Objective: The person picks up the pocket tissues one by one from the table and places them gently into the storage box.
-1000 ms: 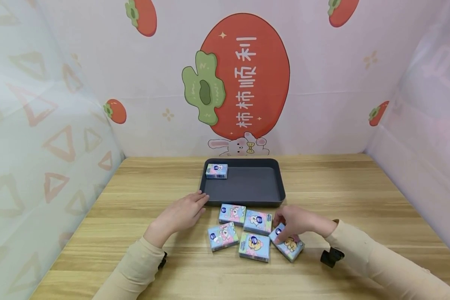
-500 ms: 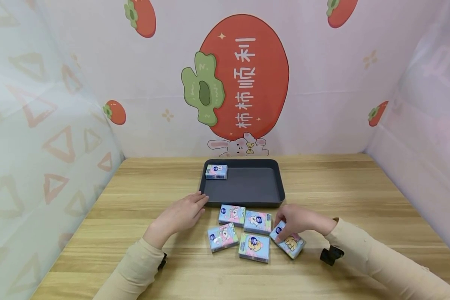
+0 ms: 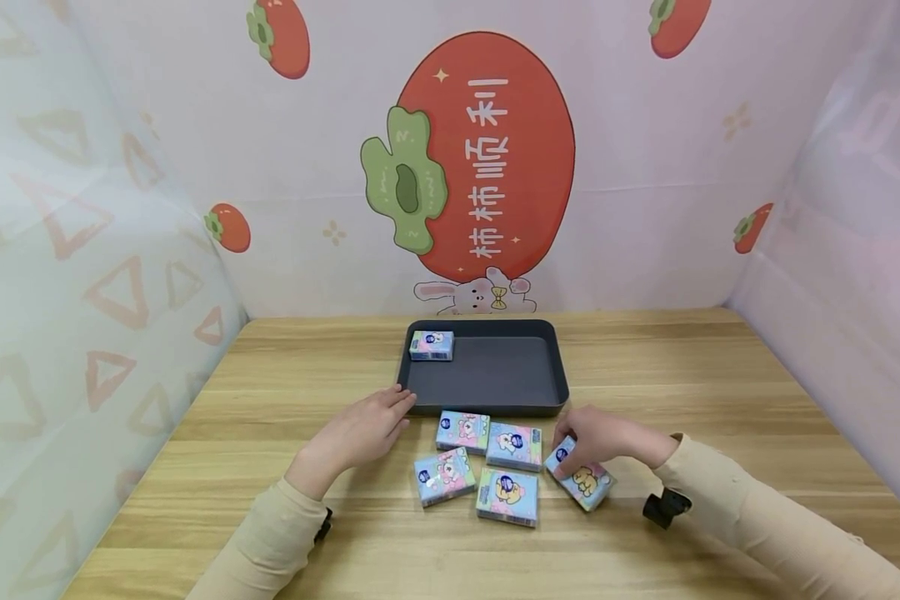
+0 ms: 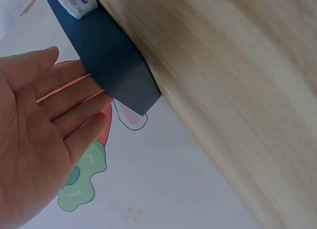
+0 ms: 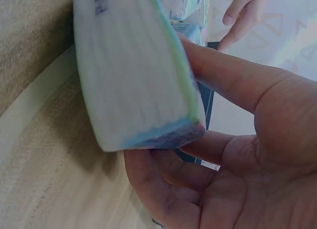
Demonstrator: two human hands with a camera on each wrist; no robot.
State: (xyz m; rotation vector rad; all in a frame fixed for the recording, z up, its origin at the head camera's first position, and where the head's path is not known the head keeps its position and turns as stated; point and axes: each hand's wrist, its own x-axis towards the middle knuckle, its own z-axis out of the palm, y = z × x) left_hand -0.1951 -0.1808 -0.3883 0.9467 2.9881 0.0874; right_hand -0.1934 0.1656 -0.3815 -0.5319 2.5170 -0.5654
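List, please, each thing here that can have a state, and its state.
Dark grey tray: upright
Tissue pack: resting in the tray's far left corner
Four loose tissue packs: lying flat outside the tray
Held tissue pack: gripped, turned aslant
Right hand: curled, holding that aslant pack
Left hand: relaxed, at the tray's near left corner

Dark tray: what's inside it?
One tissue pack lies in the tray, at its far-left corner. The tray floor beneath that pack is covered, and the left hand hides part of the near-left rim.
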